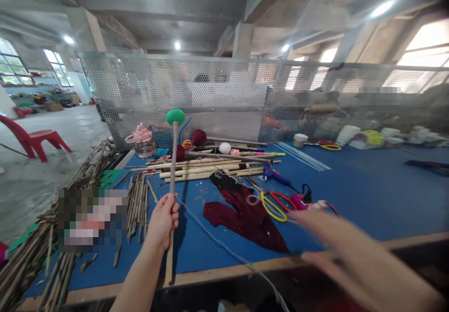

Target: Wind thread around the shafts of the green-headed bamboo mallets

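My left hand (163,221) is closed around a wooden stick (173,162), held upright over the table's front part. Grey wrapping covers the stick's upper part, and a green ball-like head (175,116) tops it. From near this hand, a thin pale yarn (217,242) slants down to the right and drops past the table edge. My right hand (358,260), blurred by motion, is at the lower right with fingers stretched out and thumb apart; nothing shows in it. Dark red cloth (245,221) and yellow-and-red-handled scissors (275,206) lie between the hands.
On the blue table (361,190) are bamboo sticks (203,169), a blue glue gun (275,175) and a white ball (225,148). Dry twigs (138,204) lie at left. Behind stands a perforated metal screen (147,87). A red chair (42,136) is on the floor.
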A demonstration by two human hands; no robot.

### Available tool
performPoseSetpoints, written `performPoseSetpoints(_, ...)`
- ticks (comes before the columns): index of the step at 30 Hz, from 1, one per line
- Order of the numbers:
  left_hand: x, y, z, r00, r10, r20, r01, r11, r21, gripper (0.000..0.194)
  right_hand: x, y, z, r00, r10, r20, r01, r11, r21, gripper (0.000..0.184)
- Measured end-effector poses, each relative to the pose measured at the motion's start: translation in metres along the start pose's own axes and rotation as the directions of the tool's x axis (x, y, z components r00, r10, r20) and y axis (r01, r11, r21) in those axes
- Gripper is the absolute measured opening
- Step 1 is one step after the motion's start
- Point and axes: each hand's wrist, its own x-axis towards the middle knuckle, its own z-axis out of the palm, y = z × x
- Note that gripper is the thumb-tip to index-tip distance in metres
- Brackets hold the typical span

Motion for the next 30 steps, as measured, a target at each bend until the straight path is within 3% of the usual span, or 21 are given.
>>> performPoseSetpoints(1,0.000,-0.003,0.000,1.000,-0.009,0.013,0.009,1.000,0.008,0.041,0.007,-0.005,0.005,0.983,-0.011,0.182,0.015,1.000,-0.018,0.046)
performPoseSetpoints(2,0.000,-0.005,0.000,0.999,-0.022,0.026,0.022,1.000,0.013,0.041,0.019,-0.009,0.011,0.920,-0.024,0.391,0.039,0.999,-0.030,0.041)
performPoseSetpoints(3,0.000,-0.008,-0.001,0.999,-0.038,0.034,0.038,0.999,0.016,0.041,0.036,-0.013,0.020,0.813,-0.026,0.582,0.052,0.998,-0.028,0.036)
performPoseSetpoints(4,0.000,-0.010,-0.001,0.998,-0.058,0.039,0.058,0.998,0.017,0.041,0.056,-0.016,0.031,0.783,-0.048,0.620,0.055,0.998,0.008,0.034)
performPoseSetpoints(6,0.000,-0.014,-0.002,0.995,-0.092,0.048,0.092,0.996,0.006,0.041,0.104,-0.018,0.061,0.792,-0.144,0.594,0.064,0.986,0.154,0.028)
performPoseSetpoints(9,0.000,-0.016,-0.002,0.991,-0.125,0.053,0.126,0.992,-0.013,0.042,0.176,-0.012,0.122,0.884,-0.108,0.454,0.029,0.984,0.178,0.025)
performPoseSetpoints(13,0.001,-0.018,-0.003,0.989,-0.143,0.026,0.144,0.990,-0.015,0.044,0.244,0.000,0.209,0.964,0.058,0.260,-0.006,0.981,-0.196,0.027)
performPoseSetpoints(17,0.005,-0.021,-0.004,0.987,-0.161,0.015,0.161,0.987,-0.023,0.045,0.272,0.003,0.265,0.965,0.227,0.132,-0.165,0.915,-0.367,0.035)
performPoseSetpoints(19,0.006,-0.022,-0.005,0.985,-0.173,0.022,0.173,0.984,-0.033,0.046,0.281,0.005,0.278,0.955,0.277,0.106,-0.235,0.925,-0.300,0.032)
performPoseSetpoints(22,0.007,-0.023,-0.005,0.983,-0.178,0.040,0.180,0.982,-0.049,0.045,0.295,0.006,0.282,0.942,0.300,0.151,-0.280,0.950,-0.137,0.018)
performPoseSetpoints(26,0.006,-0.023,-0.005,0.982,-0.183,0.046,0.186,0.981,-0.057,0.044,0.314,0.003,0.265,0.930,0.262,0.257,-0.290,0.954,0.077,0.016)
performPoseSetpoints(30,0.005,-0.022,-0.005,0.981,-0.186,0.055,0.190,0.980,-0.062,0.043,0.321,-0.004,0.243,0.923,0.194,0.333,-0.304,0.897,0.319,0.012)
